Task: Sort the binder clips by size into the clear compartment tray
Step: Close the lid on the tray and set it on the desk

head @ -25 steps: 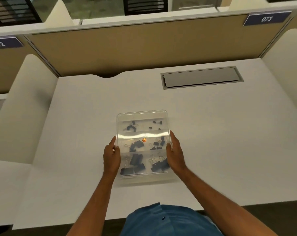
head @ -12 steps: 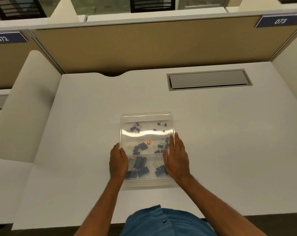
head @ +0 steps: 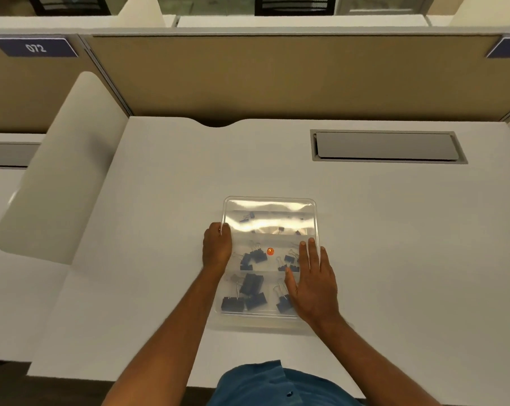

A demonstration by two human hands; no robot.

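I see a clear tray (head: 270, 202) flat on the white tabletop (head: 394, 244), three compartments stacked front to back, blue clips (head: 251, 284) inside. Far compartment, beyond both hands' fingertips: a few small clips (head: 281, 229), partly washed out by glare on the plastic. Middle compartment, between the two hands: mid-size clips (head: 253, 256) with wire handles, one cluster toward the left hand, another by the right fingers. An orange dot (head: 270, 251) sits in this compartment; I can't tell what it is. Near compartment, between the wrists: the biggest clips, several piled on the left hand's side, one by the right thumb.

Left hand (head: 217, 249) is at the tray's left rim, fingers curled over the edge and gripping it about where the far and middle compartments meet. Right hand (head: 313, 281) lies flat, fingers (head: 311, 250) straight and close together, palm down over the tray's right side, covering part of the middle and near compartments; it holds nothing. I can't tell whether it rests on the rim or hovers just above.

Tray is thin transparent plastic, rectangular with rounded corners, glossy. Clips are matte blue bodies with thin metal loops. Tabletop is smooth and matte. Well beyond the right fingers is a grey rectangular hatch (head: 387, 146) set in the tabletop.
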